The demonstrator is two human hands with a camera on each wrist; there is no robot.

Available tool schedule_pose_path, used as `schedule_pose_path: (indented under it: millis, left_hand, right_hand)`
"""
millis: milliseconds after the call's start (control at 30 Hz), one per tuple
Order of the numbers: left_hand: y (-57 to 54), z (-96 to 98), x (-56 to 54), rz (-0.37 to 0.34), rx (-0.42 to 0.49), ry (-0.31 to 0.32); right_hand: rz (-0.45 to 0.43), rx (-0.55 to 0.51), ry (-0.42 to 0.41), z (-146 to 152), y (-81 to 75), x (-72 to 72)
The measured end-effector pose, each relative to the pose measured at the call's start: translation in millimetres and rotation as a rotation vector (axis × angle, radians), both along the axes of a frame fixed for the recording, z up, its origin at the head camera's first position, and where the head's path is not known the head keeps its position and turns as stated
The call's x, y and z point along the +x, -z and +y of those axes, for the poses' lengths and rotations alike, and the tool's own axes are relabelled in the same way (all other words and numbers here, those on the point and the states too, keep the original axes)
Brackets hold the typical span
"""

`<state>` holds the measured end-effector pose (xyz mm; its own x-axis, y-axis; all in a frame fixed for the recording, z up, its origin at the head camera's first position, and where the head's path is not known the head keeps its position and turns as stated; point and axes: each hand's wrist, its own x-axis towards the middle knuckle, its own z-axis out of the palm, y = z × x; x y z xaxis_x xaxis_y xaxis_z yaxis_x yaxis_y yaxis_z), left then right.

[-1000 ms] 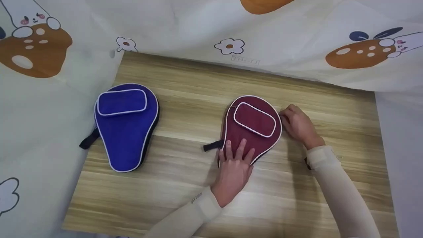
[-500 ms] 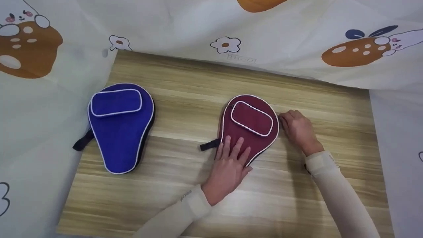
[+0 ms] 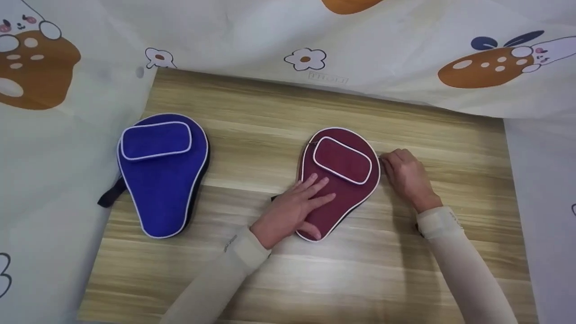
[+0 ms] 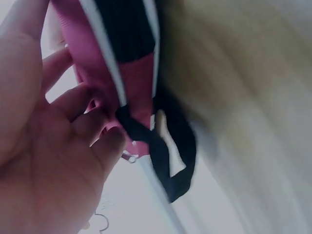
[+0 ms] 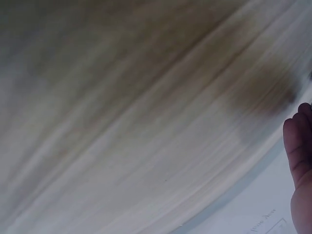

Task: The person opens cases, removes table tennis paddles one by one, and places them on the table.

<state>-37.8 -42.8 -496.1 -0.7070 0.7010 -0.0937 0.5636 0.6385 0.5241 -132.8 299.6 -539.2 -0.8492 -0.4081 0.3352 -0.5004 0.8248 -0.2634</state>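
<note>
A maroon table tennis bat case (image 3: 342, 198) with white piping and a front pocket lies slanted on the wooden table (image 3: 252, 270). My left hand (image 3: 285, 211) rests over its lower left part, fingers spread and thumb near the narrow end. The left wrist view shows the case's black side band and a black strap loop (image 4: 183, 170) beside that hand's fingers. At the case's right edge my right hand (image 3: 408, 177) pinches a small zipper pull, mostly hidden by the fingertips. Only part of the right hand shows in its wrist view.
A blue bat case (image 3: 162, 180) of the same shape lies at the table's left, its black strap (image 3: 111, 192) hanging over the edge. Printed cloth (image 3: 243, 40) with fruit and flower patterns borders the back and left of the table.
My left hand has slid up and left across the maroon case and turned, uncovering its narrow end and covering most of its strap. The right hand stays at the right edge.
</note>
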Motion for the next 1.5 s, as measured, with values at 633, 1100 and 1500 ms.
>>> schedule_pose_path:
  millis: [633, 1100, 1500]
  left_hand:
    - [3.0, 8.3, 5.6, 0.057, -0.032, -0.062]
    - [-4.1, 11.5, 6.7, 0.102, -0.115, -0.056]
    - [-1.7, 11.8, 8.7, 0.141, -0.086, -0.09]
  right_hand:
    - [-0.029, -0.004, 0.016, -1, -5.9, 31.4]
    - [-0.039, -0.019, 0.039, -3, -3.6, 64.0]
    - [-0.022, -0.025, 0.04, -18, -9.2, 95.6]
